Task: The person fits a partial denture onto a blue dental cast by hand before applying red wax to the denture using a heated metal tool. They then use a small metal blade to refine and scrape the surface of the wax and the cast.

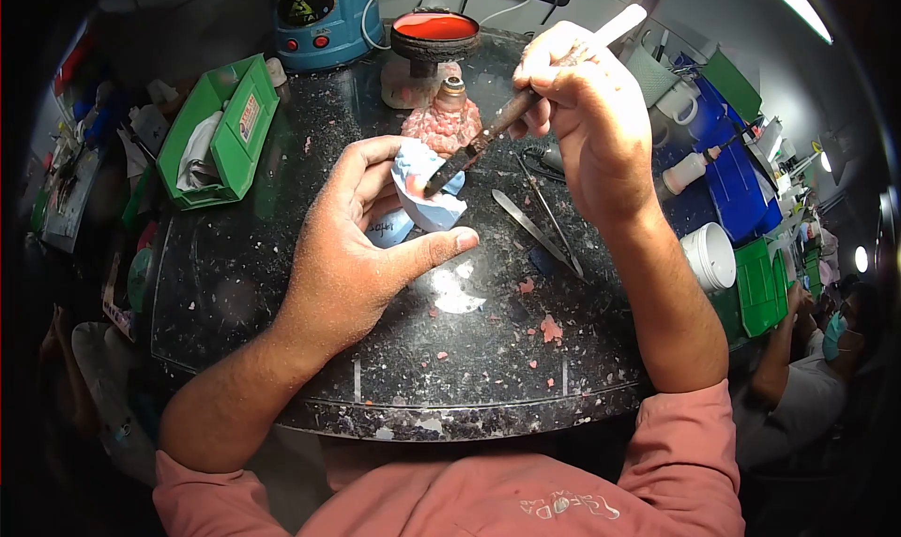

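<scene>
My left hand (343, 232) is closed around a pale blue plaster dental cast (439, 216), held tilted above the black table. Pink wax lies on the hollow side of the cast. In my right hand (601, 124), raised to the upper right, a long wax tool (507, 116) is pinched between thumb and fingers. Its dark, crusted tip points down to the left and meets the pink area of the cast, as far as I can see. Behind the cast stands a small burner (452, 88) with a base crusted in pink wax (432, 127).
A round pan of red wax (435, 28) stands at the back beside a blue machine (328, 25). Metal instruments (532, 225) and pink wax scraps (551, 329) lie on the black table (253, 283). A green bin (239, 129) is left; a white tub (709, 257) right. Co-workers sit nearby.
</scene>
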### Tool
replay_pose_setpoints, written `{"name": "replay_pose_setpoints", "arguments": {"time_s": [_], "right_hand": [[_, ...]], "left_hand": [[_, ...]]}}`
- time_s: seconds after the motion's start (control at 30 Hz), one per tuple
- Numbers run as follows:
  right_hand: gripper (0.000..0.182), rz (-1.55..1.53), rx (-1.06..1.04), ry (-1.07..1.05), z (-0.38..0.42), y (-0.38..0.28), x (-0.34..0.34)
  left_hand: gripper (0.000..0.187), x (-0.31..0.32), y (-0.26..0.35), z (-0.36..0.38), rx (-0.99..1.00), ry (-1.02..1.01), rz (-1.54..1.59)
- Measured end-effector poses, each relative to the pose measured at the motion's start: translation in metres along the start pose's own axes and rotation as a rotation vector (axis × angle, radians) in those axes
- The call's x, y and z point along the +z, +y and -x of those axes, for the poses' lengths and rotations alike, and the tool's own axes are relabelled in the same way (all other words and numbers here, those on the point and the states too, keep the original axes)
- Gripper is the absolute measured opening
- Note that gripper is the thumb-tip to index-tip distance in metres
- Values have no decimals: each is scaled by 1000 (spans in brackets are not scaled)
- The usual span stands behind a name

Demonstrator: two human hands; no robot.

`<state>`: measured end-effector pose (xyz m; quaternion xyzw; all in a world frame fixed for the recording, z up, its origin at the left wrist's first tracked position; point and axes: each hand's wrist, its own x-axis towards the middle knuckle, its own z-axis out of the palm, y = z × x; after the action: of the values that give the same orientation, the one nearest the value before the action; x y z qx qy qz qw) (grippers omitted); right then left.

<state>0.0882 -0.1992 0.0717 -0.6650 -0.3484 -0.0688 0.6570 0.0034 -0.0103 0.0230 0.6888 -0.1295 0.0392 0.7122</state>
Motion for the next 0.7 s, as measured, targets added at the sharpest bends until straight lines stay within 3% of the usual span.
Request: {"name": "replay_pose_setpoints", "arguments": {"time_s": [0.7], "right_hand": [[21,43,-59,-11,-1,-7,-5]], "left_hand": [[72,0,4,0,-16,-1,49]]}}
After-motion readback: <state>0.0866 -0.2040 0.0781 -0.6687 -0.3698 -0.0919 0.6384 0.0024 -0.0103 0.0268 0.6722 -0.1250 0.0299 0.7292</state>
